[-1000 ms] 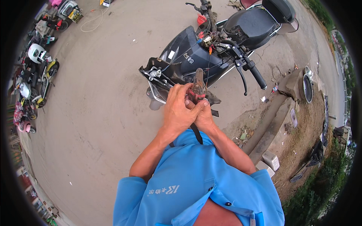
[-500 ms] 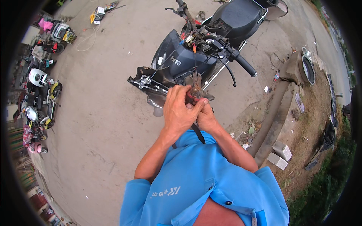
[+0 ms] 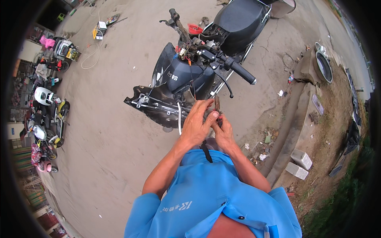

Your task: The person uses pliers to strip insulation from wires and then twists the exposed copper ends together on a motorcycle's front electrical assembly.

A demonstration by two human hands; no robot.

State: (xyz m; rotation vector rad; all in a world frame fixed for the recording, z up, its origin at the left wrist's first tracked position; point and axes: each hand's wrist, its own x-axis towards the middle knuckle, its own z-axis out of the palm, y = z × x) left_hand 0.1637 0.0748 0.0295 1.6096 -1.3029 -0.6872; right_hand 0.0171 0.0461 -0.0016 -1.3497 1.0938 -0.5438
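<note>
In front of my waist, my right hand (image 3: 224,133) is closed around a pair of pliers (image 3: 217,106). The pliers have rusty brown jaws pointing away from me and reddish handles mostly covered by my fingers. Close against them, my left hand (image 3: 194,123) is curled, its thumb near the pliers. A thin wire (image 3: 192,81) hangs from the handlebar area and runs to the left fingers, which seem to pinch it; its end is hidden. Just beyond stands a black scooter (image 3: 178,77), its front stripped, with loose wires and connectors (image 3: 183,51) exposed below the handlebar.
A detached-looking black front panel (image 3: 152,105) juts out left of my hands. The handlebar grip (image 3: 243,74) and brake lever (image 3: 224,85) reach over to the right. Concrete blocks (image 3: 301,159) lie by a kerb at right; parked scooters (image 3: 41,95) line the far left.
My view has shifted, so the scooter sits further left and more of its front panel shows. The pliers have turned to a slimmer side view, and my hands have moved slightly right and nearer me.
</note>
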